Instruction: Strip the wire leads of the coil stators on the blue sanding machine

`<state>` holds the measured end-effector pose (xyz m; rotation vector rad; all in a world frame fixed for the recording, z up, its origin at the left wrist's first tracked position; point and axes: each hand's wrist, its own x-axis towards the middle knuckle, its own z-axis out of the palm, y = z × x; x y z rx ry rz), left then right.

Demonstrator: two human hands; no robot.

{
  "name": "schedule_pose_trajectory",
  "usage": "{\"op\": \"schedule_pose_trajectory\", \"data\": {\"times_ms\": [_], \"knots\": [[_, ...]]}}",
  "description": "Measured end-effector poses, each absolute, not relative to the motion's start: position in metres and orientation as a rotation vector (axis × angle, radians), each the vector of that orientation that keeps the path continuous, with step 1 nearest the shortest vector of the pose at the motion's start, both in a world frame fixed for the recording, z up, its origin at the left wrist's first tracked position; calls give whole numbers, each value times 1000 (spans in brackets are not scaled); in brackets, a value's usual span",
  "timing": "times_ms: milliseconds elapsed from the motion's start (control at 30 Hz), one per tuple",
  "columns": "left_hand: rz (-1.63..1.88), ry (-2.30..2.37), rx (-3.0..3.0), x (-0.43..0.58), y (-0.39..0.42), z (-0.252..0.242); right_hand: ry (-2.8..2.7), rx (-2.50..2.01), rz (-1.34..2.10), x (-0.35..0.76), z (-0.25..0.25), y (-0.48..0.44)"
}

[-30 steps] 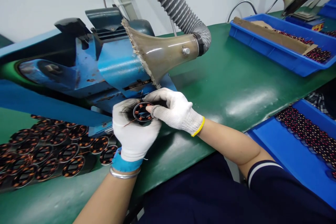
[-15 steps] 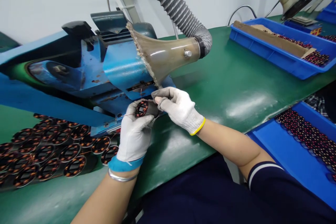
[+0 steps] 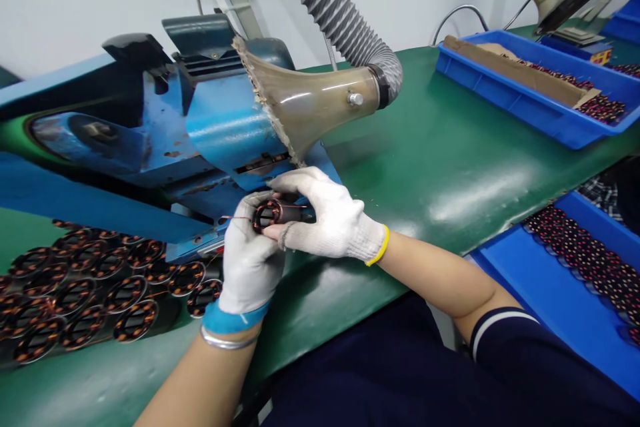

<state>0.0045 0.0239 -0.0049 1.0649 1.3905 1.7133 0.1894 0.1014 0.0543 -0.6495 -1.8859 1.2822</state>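
A small dark motor stator, its copper windings showing at the near end, is between my two gloved hands in front of the blue machine. My left hand is closed on its left side, and a thin copper wire sticks out leftward there. Around the other side, my right hand has its fingers over the top and its bare thumb tip at the lower near rim. Both gloves are white. Part of the stator is hidden behind the fingers.
The blue belt machine stands close behind my hands, with a plastic suction hood and grey hose. Several stators lie stacked at left on the green table. Blue trays of parts are at right.
My right hand has moved from a pinch at the stator's far end to a wider grasp around its right side. The view has shifted slightly; my left hand keeps its hold.
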Motion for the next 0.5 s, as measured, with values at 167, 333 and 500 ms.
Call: {"op": "schedule_pose_trajectory", "data": {"times_ms": [167, 333, 500], "knots": [[1821, 1500, 1230, 5, 26, -11, -1867, -457, 1271, 189, 54, 107], [1847, 1598, 1398, 4, 27, -13, -1843, -473, 1328, 186, 44, 115], [1927, 1643, 1398, 5, 27, -13, -1788, -456, 1368, 188, 46, 111]]}}
